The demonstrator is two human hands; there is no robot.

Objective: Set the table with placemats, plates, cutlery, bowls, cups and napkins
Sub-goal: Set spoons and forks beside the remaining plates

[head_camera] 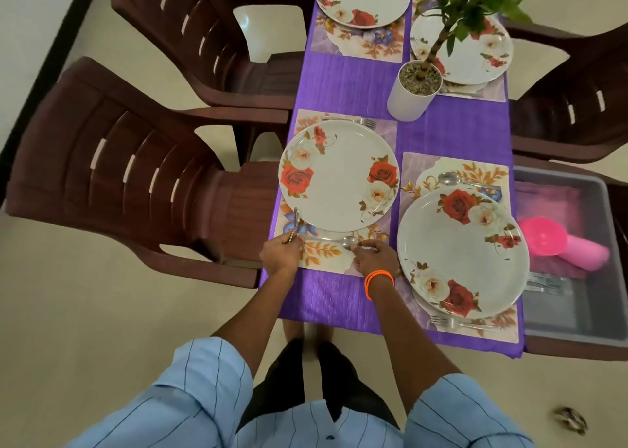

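Now left hand (279,254) grips cutlery (295,225); right hand (373,259) pinches spoon (350,242).

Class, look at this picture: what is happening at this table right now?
A person is setting a purple-clothed table. The right hand lays a metal spoon on the floral placemat beside the near-left rose-patterned plate, while the left hand holds more metal cutlery. Four plates are already out; pink cups wait in a grey tub on the right.
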